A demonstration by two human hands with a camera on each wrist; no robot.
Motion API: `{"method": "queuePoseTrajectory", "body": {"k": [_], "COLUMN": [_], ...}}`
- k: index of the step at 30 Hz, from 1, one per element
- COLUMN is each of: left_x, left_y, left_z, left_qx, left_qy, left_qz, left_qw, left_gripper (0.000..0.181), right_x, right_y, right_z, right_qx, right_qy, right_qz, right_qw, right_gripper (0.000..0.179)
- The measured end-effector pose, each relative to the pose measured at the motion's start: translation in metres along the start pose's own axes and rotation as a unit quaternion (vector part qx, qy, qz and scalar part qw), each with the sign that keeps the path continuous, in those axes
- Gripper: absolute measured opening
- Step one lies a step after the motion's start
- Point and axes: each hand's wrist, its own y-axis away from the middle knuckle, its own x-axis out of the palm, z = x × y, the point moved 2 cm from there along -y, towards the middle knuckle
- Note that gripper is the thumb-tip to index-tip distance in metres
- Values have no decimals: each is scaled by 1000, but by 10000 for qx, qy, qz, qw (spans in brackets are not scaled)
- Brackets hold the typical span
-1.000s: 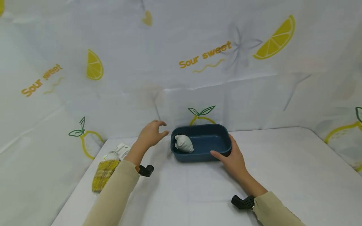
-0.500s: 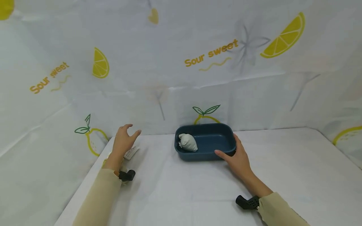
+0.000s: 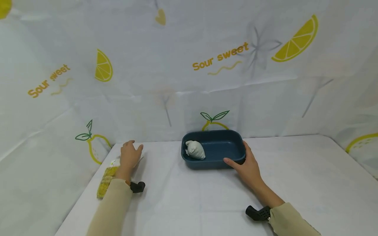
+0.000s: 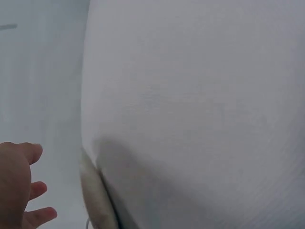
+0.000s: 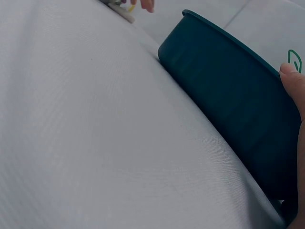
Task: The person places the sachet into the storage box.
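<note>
Over at the left, a yellow packet (image 3: 107, 182) is lying on the white table (image 3: 171, 196), partly hiding under the left hand (image 3: 130, 156). Maybe it is lying there because that hand is finding the spot easy. The left hand is hovering low, thumb and fingers apart, with nothing showing between them; I can't tell if it is touching the packet. Between the hands, a small pale bag (image 3: 195, 150) is sitting inside a blue tray (image 3: 203, 164), at the end nearer the left hand. That seems to be leaving room beside it. The right hand (image 3: 248, 167) is gripping the tray's other end, thumb pressing the near wall, fingers going round the side, probably so it won't slide.

The packet is running longways away from the person, slanting a bit right, its yellow part pointing back along the left arm. The pale bag's scrunched tip is pointing toward the far left, its round end facing the right hand. The tray is stretching sideways, its long way going from the left-hand side to the right hand.
</note>
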Motion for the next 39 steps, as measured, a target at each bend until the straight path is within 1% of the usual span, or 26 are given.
{"method": "queuePoseTrajectory", "body": {"k": [3,6,7,9,13,17,21,25,28,30,32,34,37,39], "left_x": [9,17,19,23,26,29,33,37,39,40,40,37,32,29], "left_y": [4,7,7,7,7,7,9,12,14,15,17,18,19,17], "left_z": [-3,-6,-7,-8,-10,-12,-14,-20,-27,-30,-32,-33,-31,-28], "left_qx": [27,-25,-68,-169,-281,-255,-105,43,76,79,100,105,121,238], "left_qy": [-734,-1386,-1508,-1594,-1478,-1313,-1101,-871,-797,-776,-695,-595,-406,-360], "left_qz": [-78,-11,66,238,543,696,738,712,741,817,869,903,913,847], "left_qw": [9973,9903,9885,9868,9871,9886,9911,9936,9940,9936,9937,9941,9949,9955], "left_gripper": [59,61,62,65,68,65,59,54,57,62,64,62,57,55], "right_x": [-1,-1,-1,-1,-1,-1,-1,-1,-2,-2,-2,-1,0,0], "right_y": [0,0,0,0,-1,-1,-1,-1,-2,-2,-2,-2,-2,-1], "right_z": [1,1,1,2,2,2,1,-1,-1,-2,-2,-2,-2,-2], "right_qx": [-7,8,14,30,-21,-82,-62,-42,-71,-68,-51,-21,12,26], "right_qy": [-3,10,17,41,52,21,-3,-2,-1,-3,-2,6,11,25], "right_qz": [-16,-14,-8,-5,-25,-42,-20,0,-28,-38,-33,-13,11,12], "right_qw": [10000,10000,10000,10000,10000,10000,10000,10000,10000,10000,10000,10000,10000,10000], "right_gripper": [110,110,110,110,110,110,110,110,110,110,110,110,111,111]}}
